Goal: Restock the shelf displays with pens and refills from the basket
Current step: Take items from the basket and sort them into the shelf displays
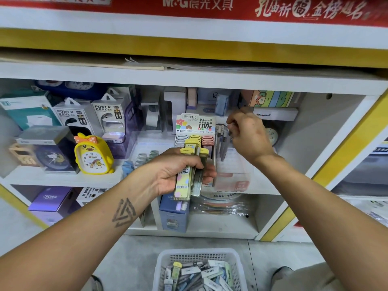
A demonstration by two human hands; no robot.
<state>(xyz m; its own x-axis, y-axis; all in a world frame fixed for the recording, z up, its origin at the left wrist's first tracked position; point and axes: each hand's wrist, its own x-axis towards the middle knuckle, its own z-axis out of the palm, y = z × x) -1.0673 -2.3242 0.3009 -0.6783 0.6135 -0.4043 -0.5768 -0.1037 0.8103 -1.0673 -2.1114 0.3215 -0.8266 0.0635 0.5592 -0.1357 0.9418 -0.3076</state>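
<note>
My left hand [176, 171] grips a small stack of yellow-capped lead refill cases [190, 175] in front of the shelf. Behind it stands the refill display box [196, 131] with grey, yellow and pink rows under a "0.7 mm HB" header card. My right hand [247, 133] is raised to the right of that box, fingers pinching something thin at the top of a clear holder of pens [223, 141]; what it pinches is too small to name. On the floor below sits a white basket [165, 267] filled with several refill cases and pens.
A yellow duck alarm clock [93, 154] and power bank boxes [109, 120] stand to the left on the same shelf. A small round clock [271, 135] is behind my right hand. Purple and blue boxes [173, 215] fill the lower shelf. My shoes flank the basket.
</note>
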